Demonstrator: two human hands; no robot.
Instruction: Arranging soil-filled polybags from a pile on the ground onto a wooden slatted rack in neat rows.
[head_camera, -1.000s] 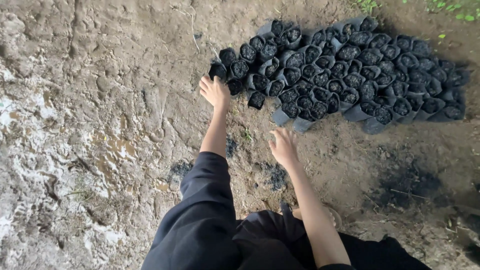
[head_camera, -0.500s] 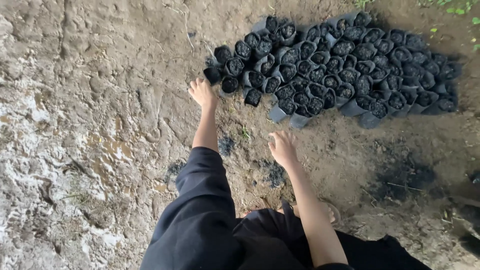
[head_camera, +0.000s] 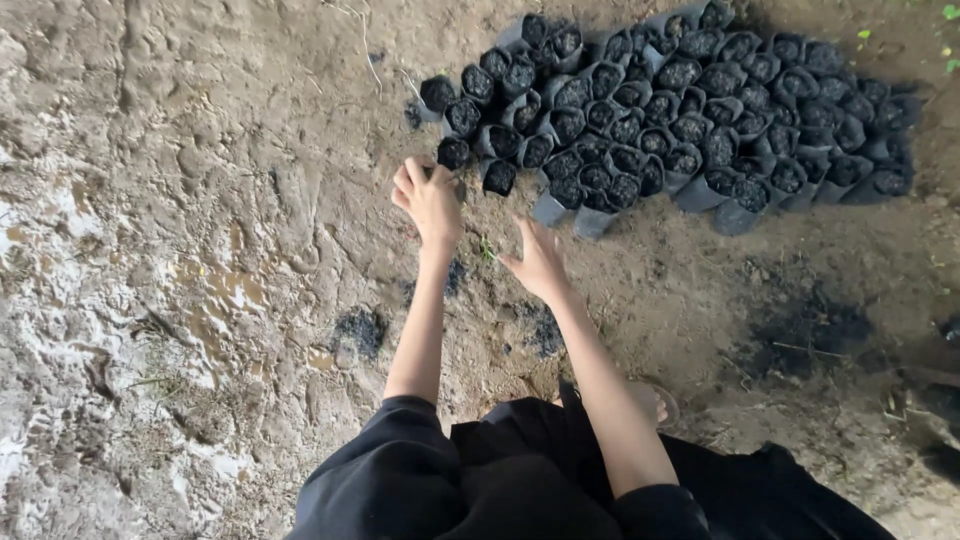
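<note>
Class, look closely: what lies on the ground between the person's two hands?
In the head view, bare damp soil with a small green sprout lies between the left hand and right hand.

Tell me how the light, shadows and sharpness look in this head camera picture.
Head view: soft, even daylight with no hard shadows; pale glare on the wet mud at lower left; the black seedling bags read very dark, little inner detail; left hand and right hand are slightly soft; the ground bends a little toward the frame edges, as from a wide lens.
</note>
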